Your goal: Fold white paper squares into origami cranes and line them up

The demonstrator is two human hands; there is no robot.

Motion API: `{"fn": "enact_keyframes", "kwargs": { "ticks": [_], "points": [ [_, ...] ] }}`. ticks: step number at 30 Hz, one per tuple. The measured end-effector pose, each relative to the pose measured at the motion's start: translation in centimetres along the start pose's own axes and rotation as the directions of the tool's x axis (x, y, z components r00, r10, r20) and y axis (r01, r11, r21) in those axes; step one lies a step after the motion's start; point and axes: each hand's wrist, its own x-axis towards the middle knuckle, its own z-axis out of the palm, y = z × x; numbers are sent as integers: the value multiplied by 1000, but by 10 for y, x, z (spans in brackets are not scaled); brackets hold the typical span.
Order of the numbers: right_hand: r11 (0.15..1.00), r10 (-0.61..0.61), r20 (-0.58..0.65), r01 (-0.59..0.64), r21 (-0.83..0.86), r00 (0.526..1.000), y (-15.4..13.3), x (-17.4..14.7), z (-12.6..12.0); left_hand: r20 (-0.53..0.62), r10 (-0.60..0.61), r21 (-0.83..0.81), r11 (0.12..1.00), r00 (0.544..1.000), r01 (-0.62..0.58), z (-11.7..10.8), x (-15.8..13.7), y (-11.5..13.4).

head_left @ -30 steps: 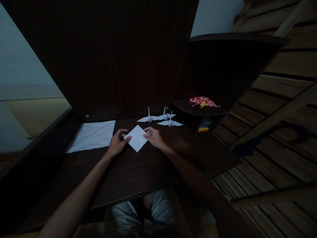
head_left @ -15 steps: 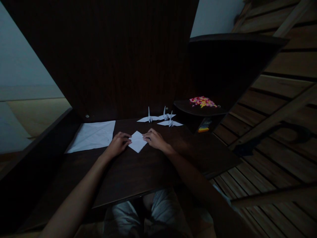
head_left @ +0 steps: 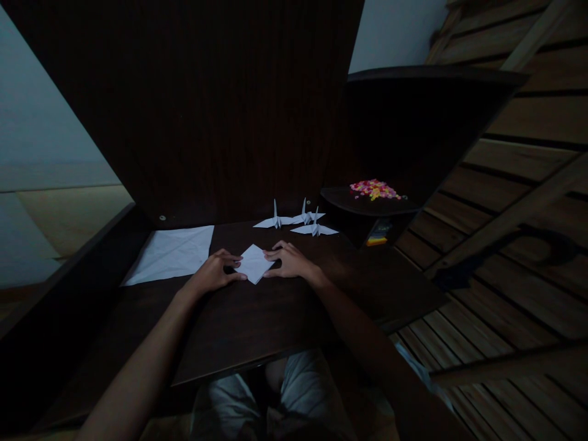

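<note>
Just below frame centre, a folded paper square (head_left: 254,264) is touched at its side corners by the left hand (head_left: 217,271) and right hand (head_left: 294,262), thumbs parted from fingers; whether it is pinched cannot be told. Origami cranes (head_left: 315,229) are seen above.

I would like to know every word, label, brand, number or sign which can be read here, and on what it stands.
No readable text anywhere.
White folded paper, three paper cranes, white sheet: no writing seen.
Yellow-edged item under the small shelf: too small and dark to tell whether it bears print.
</note>
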Motion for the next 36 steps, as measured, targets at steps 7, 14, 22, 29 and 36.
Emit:
{"fn": "enact_keyframes", "kwargs": {
  "ticks": [7,14,22,29,36],
  "points": [
    [1000,8,3,-8,-25,1000,-2,0,-1,49,18,92,995,999,-23,-3,-2,2],
    [1000,12,-49,-13,-13,999,0,3,5,47,21,129,991,999,-27,-2,-4,1],
    [999,0,-119,-6,-43,993,2,6,13,38,39,101,994,999,-43,-1,-3,-5],
    [998,40,-157,-48,-51,987,-6,4,10,47,47,94,994,998,-51,-1,-3,-5],
    [995,85,-180,-92,-33,980,-5,6,13,8,54,131,990,999,-55,1,-2,-2]
  ]
}}
